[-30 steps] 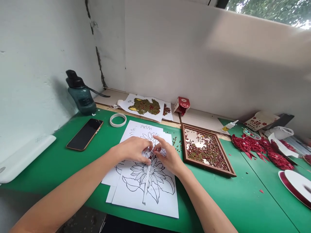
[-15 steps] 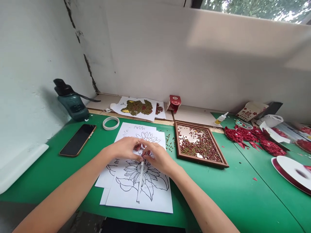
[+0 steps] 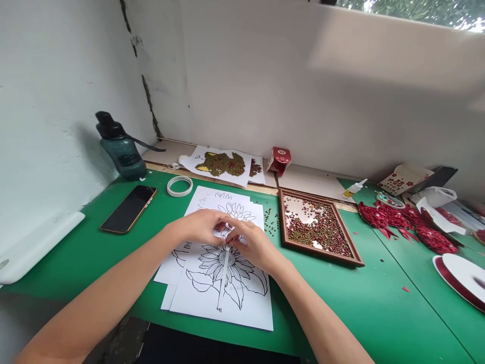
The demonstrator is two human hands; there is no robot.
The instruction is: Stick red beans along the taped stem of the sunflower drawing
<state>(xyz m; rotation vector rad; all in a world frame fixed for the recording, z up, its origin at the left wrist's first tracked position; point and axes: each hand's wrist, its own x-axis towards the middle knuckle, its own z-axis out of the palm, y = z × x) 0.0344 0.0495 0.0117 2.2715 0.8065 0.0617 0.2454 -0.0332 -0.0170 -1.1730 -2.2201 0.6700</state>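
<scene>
My left hand and my right hand meet above a sunflower line drawing. Their fingertips pinch together at the upper end of a narrow white strip of tape, which hangs down across the flower's centre. Both hands are closed on it; the fingers hide exactly how each one grips the end. Beneath and beyond the sunflower sheet lie further white sheets with line drawings, partly covered by my hands and the top sheet.
Left of the papers are a white tape roll, a phone and a water bottle. A brown frame of beans is to the right, with loose beans beside it. Farther right lie a glue bottle, red decorations and a ribbon spool.
The camera has turned slightly, so the scene sits a little farther right. Both hands stay pinched together at the tape's end, with little movement over the drawing.
</scene>
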